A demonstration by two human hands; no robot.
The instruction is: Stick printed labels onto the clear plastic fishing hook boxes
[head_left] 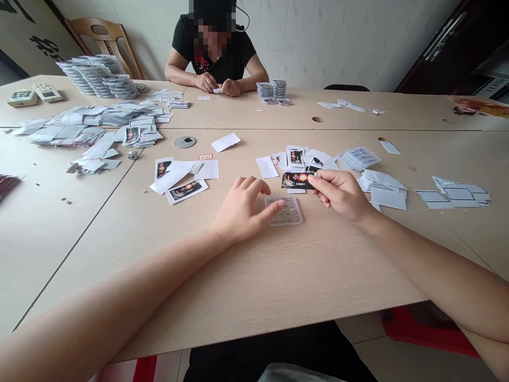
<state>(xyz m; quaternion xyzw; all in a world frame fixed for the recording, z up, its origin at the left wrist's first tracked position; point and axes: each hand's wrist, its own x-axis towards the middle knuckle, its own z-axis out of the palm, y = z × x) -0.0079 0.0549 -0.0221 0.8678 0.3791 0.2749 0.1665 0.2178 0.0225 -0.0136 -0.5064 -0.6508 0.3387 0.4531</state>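
A small clear plastic case (292, 215) lies flat on the table in front of me, with small pieces inside that I cannot make out. My left hand (246, 207) is at its left side, fingers curved and apart, the thumb reaching over the case. Between thumb and fingers, my right hand (342, 192) pinches a black printed card (295, 181) with an orange burst on it, just beyond the case. Behind that card is a loose pile of white and printed cards (320, 159). More printed cards (186, 191) lie left of my left hand.
Stacked clear cases (360, 157) and white cards (387, 196) are at the right, with black-lined cards (453, 193) farther out. A large heap of white cards (79, 124) covers the left. Across the table sits a person (214, 63) holding a small white item, near stacked packs (272, 91).
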